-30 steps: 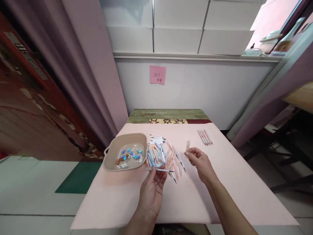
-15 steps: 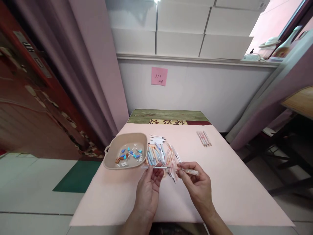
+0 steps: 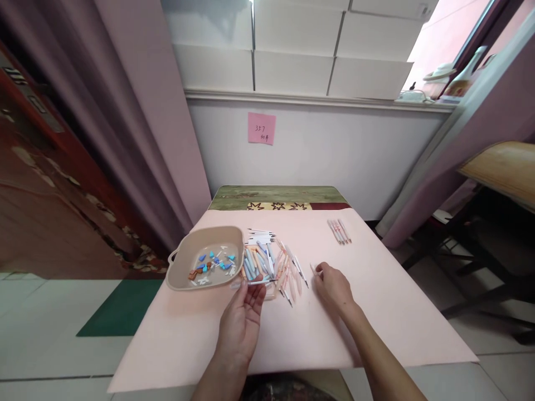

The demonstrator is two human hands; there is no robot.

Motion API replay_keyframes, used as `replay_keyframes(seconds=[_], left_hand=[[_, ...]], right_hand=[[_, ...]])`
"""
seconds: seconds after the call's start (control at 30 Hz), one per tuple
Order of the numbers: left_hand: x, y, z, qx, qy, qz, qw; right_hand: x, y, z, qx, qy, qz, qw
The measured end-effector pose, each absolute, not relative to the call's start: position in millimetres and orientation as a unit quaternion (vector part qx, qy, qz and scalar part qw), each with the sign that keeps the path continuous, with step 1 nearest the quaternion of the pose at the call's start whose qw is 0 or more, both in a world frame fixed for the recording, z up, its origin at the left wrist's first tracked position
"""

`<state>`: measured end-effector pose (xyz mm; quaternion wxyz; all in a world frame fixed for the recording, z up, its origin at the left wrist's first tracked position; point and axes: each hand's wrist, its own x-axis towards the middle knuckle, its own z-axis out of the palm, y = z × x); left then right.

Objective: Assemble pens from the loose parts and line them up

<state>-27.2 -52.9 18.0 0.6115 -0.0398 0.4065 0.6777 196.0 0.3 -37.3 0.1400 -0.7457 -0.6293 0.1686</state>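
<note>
Across the fingers of my left hand lies a white pen refill with a dark tip; the thumb presses on it. My right hand is over the table to the right of the pile, its fingers closed on a pale pen barrel, mostly hidden by the hand. Between and beyond the hands lie several blue and orange pen barrels and pinkish clear barrels. Loose white refills lie behind them, and a few more have fallen among the pile.
A beige basin at the left holds small blue, brown and white pieces. Several pens lie side by side at the right back of the pink-covered table. A pink note is stuck on the wall.
My right hand has moved away from my left hand, to the right and lower over the table, with the pen barrel. My left hand still holds the refill. The view has shifted slightly.
</note>
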Motion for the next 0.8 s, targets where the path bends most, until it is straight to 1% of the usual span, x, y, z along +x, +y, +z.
replay_keyframes(seconds=[0.13,0.23,0.33,0.53,0.7,0.8], left_hand=[[-25.7,-50.9,15.9,-0.038,0.413,0.672,0.613],[-22.2,-47.6,16.9,-0.032,0.417,0.672,0.612],[-15.8,-45.2,16.8,-0.033,0.42,0.664,0.617],[-8.2,-49.4,10.4,-0.016,0.433,0.655,0.619],[-9.3,-53.4,4.4,0.016,0.432,0.66,0.614],[-10.8,-53.7,3.4,0.014,0.428,0.665,0.612]], right_hand=[[190.6,-2.6,-36.1,-0.748,-0.62,0.16,0.173],[181.0,-12.9,-34.6,-0.724,-0.639,0.168,0.197],[165.5,-19.7,-38.5,-0.712,-0.662,0.176,0.155],[145.9,-17.7,-44.2,-0.743,-0.652,0.137,0.067],[143.7,-19.0,-39.2,-0.754,-0.645,0.113,0.046],[147.8,-27.1,-29.2,-0.76,-0.638,0.098,0.077]])
